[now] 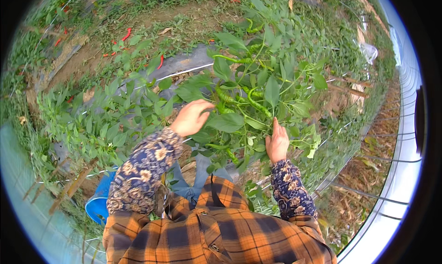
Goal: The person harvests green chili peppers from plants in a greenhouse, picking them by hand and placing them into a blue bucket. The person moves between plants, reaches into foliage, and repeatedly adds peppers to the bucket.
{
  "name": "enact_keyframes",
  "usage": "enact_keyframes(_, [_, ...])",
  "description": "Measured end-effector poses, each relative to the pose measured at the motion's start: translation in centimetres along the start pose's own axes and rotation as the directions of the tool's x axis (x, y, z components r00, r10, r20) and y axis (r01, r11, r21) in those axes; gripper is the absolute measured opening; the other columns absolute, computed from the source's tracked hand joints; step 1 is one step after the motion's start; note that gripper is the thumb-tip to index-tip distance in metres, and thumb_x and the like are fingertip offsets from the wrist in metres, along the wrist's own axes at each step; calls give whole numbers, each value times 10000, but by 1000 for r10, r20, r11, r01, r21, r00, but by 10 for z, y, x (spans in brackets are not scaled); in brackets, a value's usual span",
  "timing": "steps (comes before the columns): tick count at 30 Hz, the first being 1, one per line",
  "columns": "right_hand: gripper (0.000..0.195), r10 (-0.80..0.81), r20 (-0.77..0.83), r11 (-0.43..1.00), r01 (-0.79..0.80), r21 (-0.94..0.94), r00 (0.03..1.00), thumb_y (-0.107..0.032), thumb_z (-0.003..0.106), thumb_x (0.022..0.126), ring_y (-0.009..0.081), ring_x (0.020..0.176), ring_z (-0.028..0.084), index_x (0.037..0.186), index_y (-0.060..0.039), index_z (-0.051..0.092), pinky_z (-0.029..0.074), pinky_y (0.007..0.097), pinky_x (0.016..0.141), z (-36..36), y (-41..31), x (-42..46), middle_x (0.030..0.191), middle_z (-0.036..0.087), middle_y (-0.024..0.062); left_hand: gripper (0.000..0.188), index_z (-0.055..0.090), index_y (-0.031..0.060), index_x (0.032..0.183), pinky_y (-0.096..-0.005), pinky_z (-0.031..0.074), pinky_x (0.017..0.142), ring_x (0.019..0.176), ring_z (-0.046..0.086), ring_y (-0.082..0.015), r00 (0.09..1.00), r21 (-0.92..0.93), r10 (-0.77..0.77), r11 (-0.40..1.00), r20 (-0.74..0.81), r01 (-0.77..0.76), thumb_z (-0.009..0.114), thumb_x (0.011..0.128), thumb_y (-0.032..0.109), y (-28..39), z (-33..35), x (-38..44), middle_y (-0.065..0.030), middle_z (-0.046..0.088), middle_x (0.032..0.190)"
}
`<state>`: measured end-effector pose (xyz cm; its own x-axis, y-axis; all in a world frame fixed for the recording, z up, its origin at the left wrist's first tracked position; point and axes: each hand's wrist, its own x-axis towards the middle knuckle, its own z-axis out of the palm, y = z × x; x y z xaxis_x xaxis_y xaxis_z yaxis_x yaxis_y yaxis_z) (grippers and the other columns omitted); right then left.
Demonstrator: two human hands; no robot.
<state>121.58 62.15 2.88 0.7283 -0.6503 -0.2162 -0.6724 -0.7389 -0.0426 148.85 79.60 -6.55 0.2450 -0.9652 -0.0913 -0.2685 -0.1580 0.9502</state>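
Observation:
A pepper plant with broad green leaves (226,122) and several long, wrinkled green chili peppers (258,104) fills the space before me. My left hand (192,118) is at the plant's left side, thumb spread from the fingers. Its fingertips reach the leaves beside a green pepper (224,109); no grip on it shows. On the other side, my right hand (277,142) has its index finger extended against the stems, just below the tip of a curved pepper. Its other fingers are partly curled, and whether they hold a stem is unclear. More green peppers (231,156) hang lower down.
A blue bucket (98,201) stands at my lower left. White strings (186,71) and wooden stakes (77,182) run along the plant rows. Red peppers (127,34) lie or hang farther off. Black plastic mulch (179,60) covers the bed; greenhouse film (397,153) curves along the right.

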Motion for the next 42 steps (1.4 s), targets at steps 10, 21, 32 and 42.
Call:
enact_keyframes(10, [735,-6,-2,967,6,253,1000,-32,731,682,374,1014,563,1337,87,420,480,418,887,-15,-41,-5,1171,575,246,164,667,102,727,-377,386,765,814,530,-216,961,525,278,818,-2,-235,720,690,252,3,79,31,-46,569,721])
enact_keyframes(21, [820,-71,9,954,66,292,997,56,722,578,400,1003,559,1339,94,418,481,421,877,-36,-56,-5,1189,566,259,201,598,9,765,-458,520,667,695,641,-362,910,186,-359,928,209,323,630,840,192,35,32,-10,-190,627,700])
enact_keyframes(32, [644,-61,65,902,27,431,996,67,606,690,395,1029,567,1317,67,456,488,424,895,-31,-74,-15,1184,568,256,104,647,7,671,-436,534,632,782,639,-327,993,624,-102,773,-58,116,656,667,111,-3,66,52,-177,593,874])
enact_keyframes(42, [522,-143,49,883,105,458,988,84,568,665,386,957,576,1186,101,531,499,424,864,-32,-96,-16,1123,566,262,264,683,-35,821,-449,526,737,771,648,-386,924,242,-364,913,120,329,704,709,203,21,31,33,-222,659,828])
